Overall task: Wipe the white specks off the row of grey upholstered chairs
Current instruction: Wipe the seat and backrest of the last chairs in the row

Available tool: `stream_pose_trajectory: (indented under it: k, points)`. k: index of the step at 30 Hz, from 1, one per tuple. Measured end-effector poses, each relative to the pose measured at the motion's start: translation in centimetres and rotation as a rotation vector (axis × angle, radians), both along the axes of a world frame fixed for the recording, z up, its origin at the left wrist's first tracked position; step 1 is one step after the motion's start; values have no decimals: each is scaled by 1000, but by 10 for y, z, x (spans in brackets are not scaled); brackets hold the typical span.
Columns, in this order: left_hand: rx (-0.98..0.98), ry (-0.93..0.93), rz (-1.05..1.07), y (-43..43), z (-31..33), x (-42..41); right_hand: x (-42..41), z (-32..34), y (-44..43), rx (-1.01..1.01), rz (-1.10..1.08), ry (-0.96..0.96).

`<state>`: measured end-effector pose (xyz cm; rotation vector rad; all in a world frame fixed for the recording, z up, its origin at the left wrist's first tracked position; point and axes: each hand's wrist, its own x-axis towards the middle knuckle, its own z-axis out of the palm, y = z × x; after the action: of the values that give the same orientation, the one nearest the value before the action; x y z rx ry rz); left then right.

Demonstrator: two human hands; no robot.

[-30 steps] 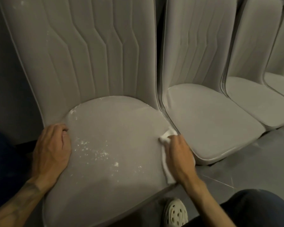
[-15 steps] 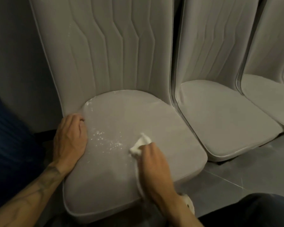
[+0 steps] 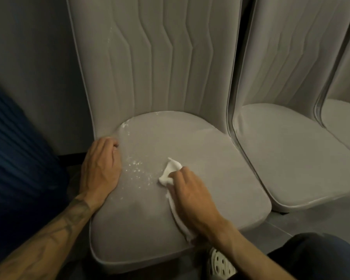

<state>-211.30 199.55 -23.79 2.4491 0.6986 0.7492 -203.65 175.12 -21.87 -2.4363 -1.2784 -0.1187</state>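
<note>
The nearest grey upholstered chair [image 3: 190, 150] fills the middle of the view, its rounded seat cushion facing the camera and its tall back, stitched with zigzag vertical seams, rising behind. A scatter of white specks [image 3: 138, 170] lies on the left half of the seat, thickest in the patch between the two hands, with a thinner trail of powder [image 3: 126, 126] running up toward the rear left corner of the cushion and a few faint flecks on the left of the backrest.

The left hand [image 3: 100, 168] lies flat, palm down, on the left edge of the seat, fingers together and curled slightly over the back corner of the cushion; its grip holds nothing, it only presses on the upholstery. The tattooed forearm [image 3: 55, 231] runs down to the lower left corner.

The right hand [image 3: 192, 196] rests on the middle of the seat with a crumpled white cloth [image 3: 171, 171] under it. The grip is closed on the cloth: the fingers press it to the fabric, a bunched end sticks out ahead of the fingertips just beside the specks, and a long tail trails back under the palm toward the front edge of the cushion.

To the right, a second grey upholstered chair [image 3: 291, 154] stands just beside the first, and the edge of a third [image 3: 343, 118] shows at the far right. A white perforated clog [image 3: 220, 263] sits on the grey floor [image 3: 303, 223] below the front of the seat, next to a dark trouser leg [image 3: 319, 257].
</note>
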Motion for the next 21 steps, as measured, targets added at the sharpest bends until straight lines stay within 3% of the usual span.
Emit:
stream_pose_trajectory:
  k: [3, 8, 10, 12, 15, 21]
  points:
    - [6, -1, -2, 0, 1, 0, 42, 8, -12, -64, 13, -47]
    - [13, 0, 13, 1, -1, 1, 94, 11, 15, -139, -335, -89]
    - [9, -5, 16, 3, -3, 1, 68, 4, 32, -60, -216, -69]
    - [12, -12, 15, 4, -5, 1, 31, -3, 28, 12, 65, -28]
    - [14, -8, 24, 5, -6, 1, 49, 1, 4, -59, 266, -45]
    - [4, 24, 45, 3, -2, 1, 135, 12, 31, -148, -273, -92]
